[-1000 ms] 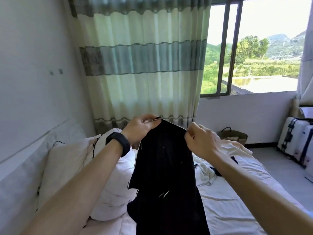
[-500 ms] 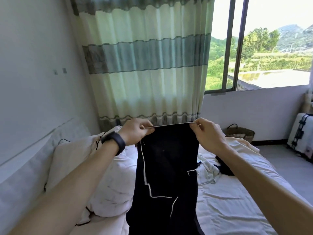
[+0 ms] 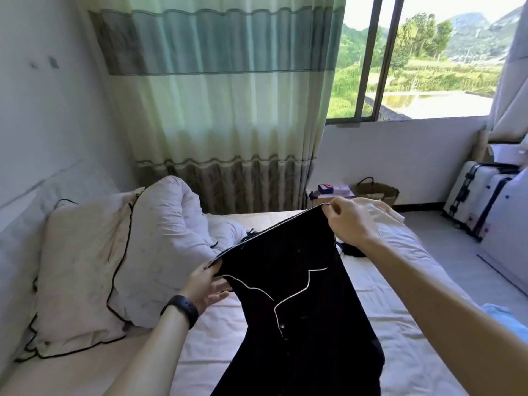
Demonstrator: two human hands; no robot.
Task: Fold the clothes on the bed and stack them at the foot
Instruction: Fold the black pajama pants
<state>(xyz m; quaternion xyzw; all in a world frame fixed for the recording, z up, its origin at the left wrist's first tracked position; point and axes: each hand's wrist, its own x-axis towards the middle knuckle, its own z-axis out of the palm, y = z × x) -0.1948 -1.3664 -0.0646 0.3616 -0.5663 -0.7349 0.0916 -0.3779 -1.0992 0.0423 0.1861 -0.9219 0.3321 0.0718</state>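
Note:
A black garment [image 3: 297, 295] with thin white piping and small buttons hangs stretched between both hands above the white bed [image 3: 394, 324]. My left hand [image 3: 207, 282], with a black wristband, pinches its lower left corner with the thumb while the other fingers are spread. My right hand [image 3: 347, 220] pinches the upper right corner, held higher. Behind the garment lie a small dark item [image 3: 350, 250] and a cream garment [image 3: 380, 210] on the bed.
A white pillow with black piping [image 3: 85, 270] and a bunched white duvet [image 3: 171, 224] fill the bed's left side. A striped curtain [image 3: 223, 95] hangs behind. A woven basket [image 3: 377, 191] and white suitcases [image 3: 483, 195] stand on the floor at right.
My left hand has dropped down and left with its corner, so the garment's top edge now slants. The view has tilted down toward the bed.

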